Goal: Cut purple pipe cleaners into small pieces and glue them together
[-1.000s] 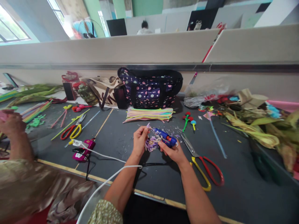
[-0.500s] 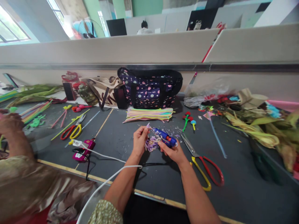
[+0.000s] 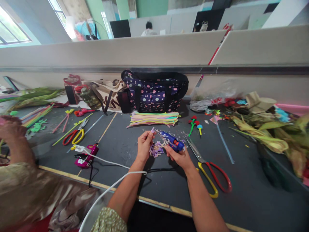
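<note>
Between its fingertips my left hand (image 3: 145, 145) pinches a small purple piece (image 3: 153, 130), too small to make out exactly. My right hand (image 3: 179, 156) is wrapped round a blue glue gun (image 3: 172, 141), whose nozzle points left at the purple piece, a short gap away. Below and between both hands lies a pile of cut purple pieces (image 3: 156, 149) on the dark table. A bundle of pastel pipe cleaners (image 3: 154, 118) lies behind them. Large scissors (image 3: 205, 164) with red and yellow handles rest open-bladed right of my right hand.
A dark patterned bag (image 3: 156, 91) stands against the partition. Left are a purple power adapter (image 3: 87, 156) with a white cable (image 3: 111, 161) crossing my left forearm, and smaller scissors (image 3: 78, 132). Corn husks (image 3: 267, 135) lie right. A co-worker's hand (image 3: 12, 129) is at far left.
The glue gun's nozzle has drawn back slightly to the right from the purple piece in my left hand. My left hand stays almost in place.
</note>
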### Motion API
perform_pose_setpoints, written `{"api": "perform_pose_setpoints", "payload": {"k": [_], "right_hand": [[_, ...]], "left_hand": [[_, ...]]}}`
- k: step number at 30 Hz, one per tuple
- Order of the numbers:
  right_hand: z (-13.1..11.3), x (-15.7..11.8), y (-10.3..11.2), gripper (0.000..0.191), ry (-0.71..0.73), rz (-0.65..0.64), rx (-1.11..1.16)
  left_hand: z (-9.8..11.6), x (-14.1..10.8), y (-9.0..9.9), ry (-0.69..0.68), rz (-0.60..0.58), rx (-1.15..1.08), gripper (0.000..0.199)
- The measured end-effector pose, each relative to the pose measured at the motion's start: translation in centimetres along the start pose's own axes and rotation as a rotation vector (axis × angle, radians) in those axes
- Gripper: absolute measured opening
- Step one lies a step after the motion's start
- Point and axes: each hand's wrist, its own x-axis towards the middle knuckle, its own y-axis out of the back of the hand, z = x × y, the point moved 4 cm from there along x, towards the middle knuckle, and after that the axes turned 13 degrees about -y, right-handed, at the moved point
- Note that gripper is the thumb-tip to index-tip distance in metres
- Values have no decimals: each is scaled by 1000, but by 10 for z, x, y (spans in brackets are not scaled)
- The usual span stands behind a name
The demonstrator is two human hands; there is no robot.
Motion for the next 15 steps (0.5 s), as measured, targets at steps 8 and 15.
{"api": "perform_pose_setpoints", "payload": {"k": [8,15], "right_hand": [[4,7,12,30,-7,211,77],[8,19,15,27,110,339,-98]], "left_hand": [[-2,1,2,23,14,-38,33],[-2,4,6,14,98,-69,31]]}}
